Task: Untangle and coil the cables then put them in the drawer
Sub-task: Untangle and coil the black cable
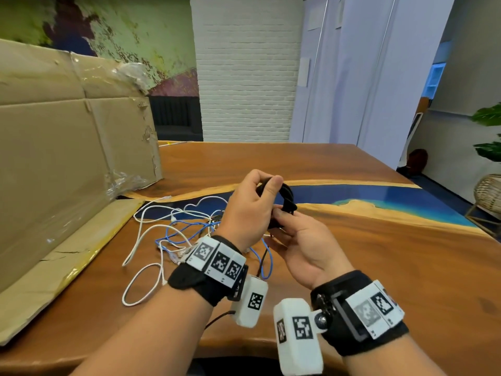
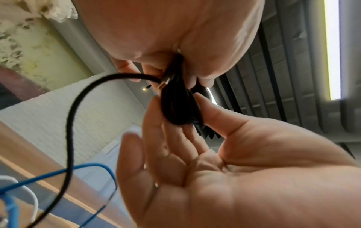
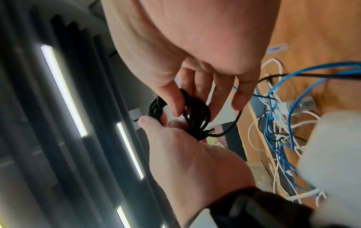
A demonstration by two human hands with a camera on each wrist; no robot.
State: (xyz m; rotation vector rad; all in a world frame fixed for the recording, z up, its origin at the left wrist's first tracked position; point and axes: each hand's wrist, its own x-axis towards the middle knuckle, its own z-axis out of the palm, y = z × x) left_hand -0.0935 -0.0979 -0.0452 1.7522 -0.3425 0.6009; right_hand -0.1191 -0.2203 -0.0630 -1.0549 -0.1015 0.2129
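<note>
A black cable coil (image 1: 287,198) is held in the air above the table, between both hands. My left hand (image 1: 267,191) grips its top, thumb over the loops. Palm up, my right hand (image 1: 279,215) pinches the lower end of the coil (image 2: 179,106) between thumb and fingers. A loose black tail (image 2: 70,123) hangs from the coil (image 3: 195,114) down to the table. A tangle of white and blue cables (image 1: 184,226) lies on the table under my left wrist. No drawer is in view.
A large cardboard box (image 1: 67,145) stands on the left of the wooden table (image 1: 379,253), with a flap lying flat toward the cables. A wicker chair (image 1: 488,194) and a plant stand beyond the table's right edge.
</note>
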